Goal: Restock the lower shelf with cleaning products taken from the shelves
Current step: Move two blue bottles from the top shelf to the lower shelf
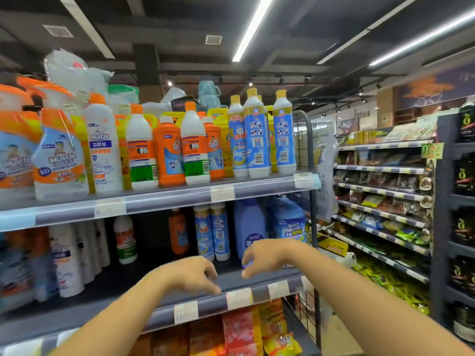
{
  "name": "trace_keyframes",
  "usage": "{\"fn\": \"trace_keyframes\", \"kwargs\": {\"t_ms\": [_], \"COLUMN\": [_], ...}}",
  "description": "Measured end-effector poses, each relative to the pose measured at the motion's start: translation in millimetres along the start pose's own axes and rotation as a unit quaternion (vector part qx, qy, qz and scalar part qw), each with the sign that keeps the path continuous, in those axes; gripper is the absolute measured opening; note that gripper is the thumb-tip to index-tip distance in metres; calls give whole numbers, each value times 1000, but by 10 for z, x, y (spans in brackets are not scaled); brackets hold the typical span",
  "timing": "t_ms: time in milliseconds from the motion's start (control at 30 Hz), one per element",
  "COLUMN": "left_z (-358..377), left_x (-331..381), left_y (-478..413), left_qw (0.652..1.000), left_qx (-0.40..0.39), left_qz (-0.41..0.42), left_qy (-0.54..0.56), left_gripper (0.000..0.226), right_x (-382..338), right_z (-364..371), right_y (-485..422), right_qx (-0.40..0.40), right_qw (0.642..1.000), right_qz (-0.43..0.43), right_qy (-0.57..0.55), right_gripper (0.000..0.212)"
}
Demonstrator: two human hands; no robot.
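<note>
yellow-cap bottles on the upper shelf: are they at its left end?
No, the yellow-capped bottles stand at the right end of the upper shelf, with orange-capped bottles to their left.

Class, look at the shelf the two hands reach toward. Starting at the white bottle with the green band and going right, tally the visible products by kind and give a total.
White bottle with green band: 1
Orange bottle: 1
Slim blue-labelled bottles: 2
Large blue bottle: 1
Blue pouch: 1
Total: 6
</note>
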State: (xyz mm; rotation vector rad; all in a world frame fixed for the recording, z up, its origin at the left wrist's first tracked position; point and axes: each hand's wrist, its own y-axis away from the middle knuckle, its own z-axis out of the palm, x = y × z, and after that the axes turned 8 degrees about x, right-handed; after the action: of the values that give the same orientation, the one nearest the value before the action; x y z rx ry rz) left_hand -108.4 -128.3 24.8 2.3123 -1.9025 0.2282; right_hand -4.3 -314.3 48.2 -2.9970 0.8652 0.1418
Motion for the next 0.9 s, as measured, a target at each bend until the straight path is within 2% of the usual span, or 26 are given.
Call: {"fn": "trace_keyframes", "kwargs": {"t_ms": [233,367,467,600,667,767,833,900], "left_z": [-1060,-1472,-1658,-1821,-1852,-1817,-1771,-1721], "left_x": [632,1007,1273,1496,1573,1683,1748,1776], "left_y": [-241,-485,-703,-1057,-1244,-1505,-1664,-1805], "left_qw": [993,991,985,967,952,918,891,865], "left_qx": [107,128,169,247,278,325,377,432], "left_qz": [44,49,39,-9,-33,-59,-77,-99], "left_qy": [-3,0,-16,60,124,220,239,237], "left_gripper": [45,41,45,27,33,42,55,69], "right_x": [294,560,831,1273,1477,1702,1773,1807], "right_z": [-949,-1352,-1590,-1848,-1922,-1974,-1972,-1952], "right_y": [125,152,155,68,-50,-301,-470,-630], "right_qx": [80,124,156,222,257,305,345,385], "right_qw": [997,992,987,971,957,927,898,866], "right_qz": [4,14,28,74,84,106,127,138], "right_qy": [5,22,9,-55,-102,-191,-242,-286], "right_gripper": [50,50,51,48,35,29,27,33]}}
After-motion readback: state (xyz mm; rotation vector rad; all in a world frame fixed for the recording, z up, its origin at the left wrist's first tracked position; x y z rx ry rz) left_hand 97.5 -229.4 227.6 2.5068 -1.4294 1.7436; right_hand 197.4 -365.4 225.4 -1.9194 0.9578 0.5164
